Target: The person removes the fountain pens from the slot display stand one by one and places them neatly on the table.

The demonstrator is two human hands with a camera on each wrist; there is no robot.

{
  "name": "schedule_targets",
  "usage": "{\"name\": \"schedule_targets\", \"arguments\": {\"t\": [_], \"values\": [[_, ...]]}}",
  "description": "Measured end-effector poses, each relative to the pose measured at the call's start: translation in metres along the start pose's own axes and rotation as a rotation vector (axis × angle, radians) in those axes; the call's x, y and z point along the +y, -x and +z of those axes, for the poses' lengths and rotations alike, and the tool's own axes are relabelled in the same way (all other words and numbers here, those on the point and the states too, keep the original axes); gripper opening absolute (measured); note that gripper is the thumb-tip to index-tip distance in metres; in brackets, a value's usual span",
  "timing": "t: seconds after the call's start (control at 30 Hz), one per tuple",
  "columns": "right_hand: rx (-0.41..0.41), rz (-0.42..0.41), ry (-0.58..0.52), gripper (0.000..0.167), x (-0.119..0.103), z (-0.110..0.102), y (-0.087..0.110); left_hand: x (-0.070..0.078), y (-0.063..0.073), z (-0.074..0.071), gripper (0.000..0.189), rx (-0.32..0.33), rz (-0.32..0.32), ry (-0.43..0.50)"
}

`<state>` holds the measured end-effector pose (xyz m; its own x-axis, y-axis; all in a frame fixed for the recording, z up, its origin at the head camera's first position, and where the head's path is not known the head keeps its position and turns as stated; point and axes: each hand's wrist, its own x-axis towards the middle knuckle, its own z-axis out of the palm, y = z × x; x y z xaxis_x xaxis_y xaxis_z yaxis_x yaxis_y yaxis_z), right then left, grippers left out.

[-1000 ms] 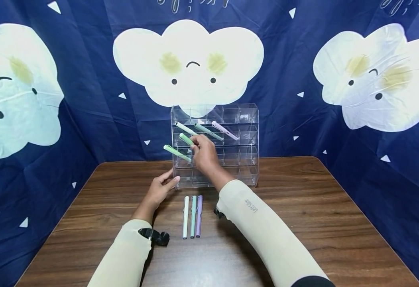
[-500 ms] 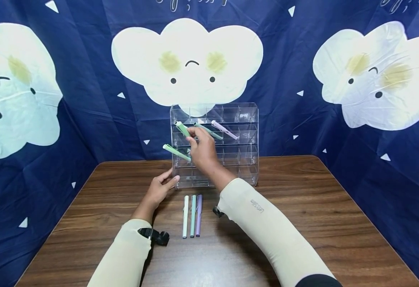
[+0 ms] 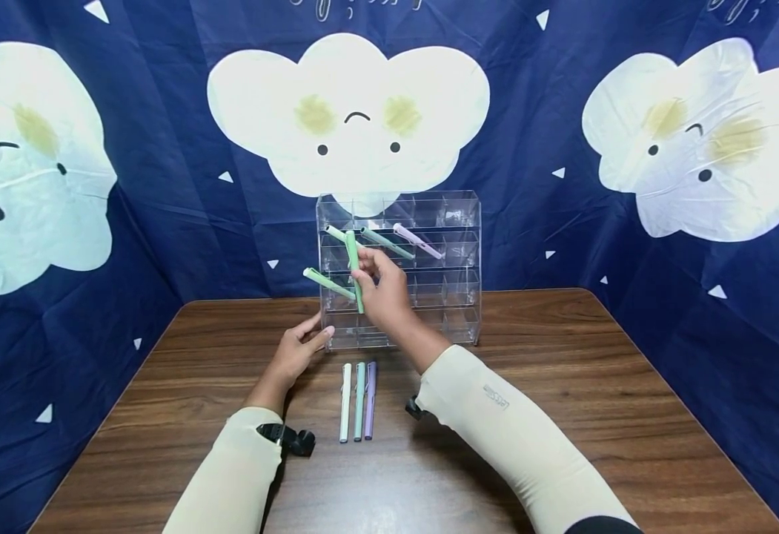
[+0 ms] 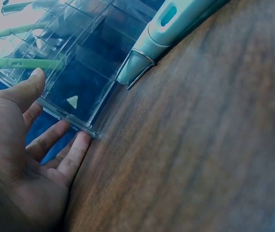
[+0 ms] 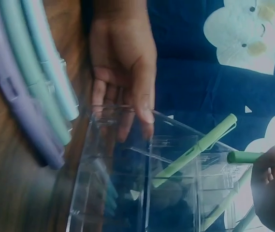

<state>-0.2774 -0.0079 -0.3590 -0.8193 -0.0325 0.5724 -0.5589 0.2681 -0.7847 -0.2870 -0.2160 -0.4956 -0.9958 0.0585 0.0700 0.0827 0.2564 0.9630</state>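
Observation:
A green pen (image 3: 353, 259) is pinched between the thumb and fingers of my right hand (image 3: 385, 293), nearly upright before the clear acrylic rack (image 3: 467, 320). My left hand (image 3: 296, 354) rests its extended fingers against the rack's lower left side; the left wrist view shows the fingertips at its bottom edge. A light green pen (image 3: 327, 283) leans in a left compartment, its cap jutting out leftward. One tier higher lean a pale mint pen (image 3: 336, 233), partly hidden by the held pen, a dark green pen (image 3: 387, 243) and a pale lilac pen (image 3: 418, 241).
On the wooden table (image 3: 529, 386), a white pen (image 3: 345, 404), a teal pen (image 3: 359, 404) and a purple pen (image 3: 370, 404) lie side by side in front of the rack. Blue cloth (image 3: 522, 259) with cloud prints hangs behind and at both sides.
The green pen in my right hand rose toward the upper tier, then came back down and swung from slanted to nearly upright. My left hand has stayed at the rack.

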Motion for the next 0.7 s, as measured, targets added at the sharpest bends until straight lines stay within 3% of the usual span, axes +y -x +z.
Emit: {"name": "schedule_targets", "arguments": {"t": [0.43,0.57,0.7], "values": [[-0.288,0.144,-0.076,0.086,0.02,-0.036,0.035,-0.001,0.0,0.001,0.066,-0.012,-0.004,0.034],[-0.34,0.153,-0.106,0.093,0.025,-0.043,0.044,-0.002,-0.001,0.0,0.066,-0.006,-0.001,0.036],[-0.37,0.157,-0.143,0.091,0.028,-0.047,0.051,-0.002,0.0,-0.001,0.065,-0.008,-0.001,0.035]]}}
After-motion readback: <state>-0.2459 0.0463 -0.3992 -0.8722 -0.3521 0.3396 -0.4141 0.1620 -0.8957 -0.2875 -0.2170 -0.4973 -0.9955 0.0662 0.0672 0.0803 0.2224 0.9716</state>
